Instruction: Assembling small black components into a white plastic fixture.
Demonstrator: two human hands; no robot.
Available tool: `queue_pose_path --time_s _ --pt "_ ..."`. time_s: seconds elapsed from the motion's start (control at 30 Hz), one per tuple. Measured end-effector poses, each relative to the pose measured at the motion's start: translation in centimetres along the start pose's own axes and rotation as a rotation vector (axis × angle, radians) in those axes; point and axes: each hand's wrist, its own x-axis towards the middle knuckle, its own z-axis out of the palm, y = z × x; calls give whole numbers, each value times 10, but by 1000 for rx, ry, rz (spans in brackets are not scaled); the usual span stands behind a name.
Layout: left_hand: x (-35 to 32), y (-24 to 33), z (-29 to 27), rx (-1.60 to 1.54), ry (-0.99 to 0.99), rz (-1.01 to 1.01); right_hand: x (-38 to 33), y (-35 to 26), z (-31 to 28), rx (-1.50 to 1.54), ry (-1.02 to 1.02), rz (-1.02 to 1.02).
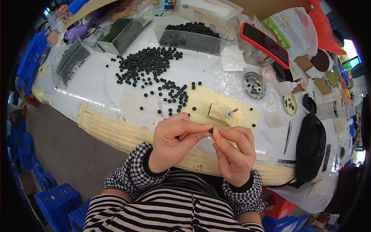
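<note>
Over the padded front edge of the table, my left hand [174,141] and my right hand [235,154] meet fingertip to fingertip. Between them they pinch one small black grooved rubber-like piece [211,131]. Both hands are closed, and the fingertips partly cover the piece. Just beyond my right hand stands a taped block [226,112] with a short pin sticking up, on a yellowish sheet [201,96]. A large heap of similar black pieces [145,63] lies farther off to the left, with loose ones scattered toward my left hand.
Clear bins [189,40] of black pieces line the back. A red-cased phone [264,44] is propped at the back right. To the right lie a round dish [254,86] with a few pieces, tweezers [288,137] and a black mesh bag [311,145]. Blue crates [58,201] stand at lower left.
</note>
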Motion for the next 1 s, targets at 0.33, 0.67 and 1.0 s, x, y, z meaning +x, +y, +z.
queue_pose_path --time_s 0.33,0.67,1.0 --pt "0 -2 -1 -22 -4 8 0 0 1 32 3 -2" --pt "0 -3 -1 -51 -1 12 0 -3 1 34 35 15" --pt "0 -2 -1 -68 -7 -5 0 -5 -2 137 19 70"
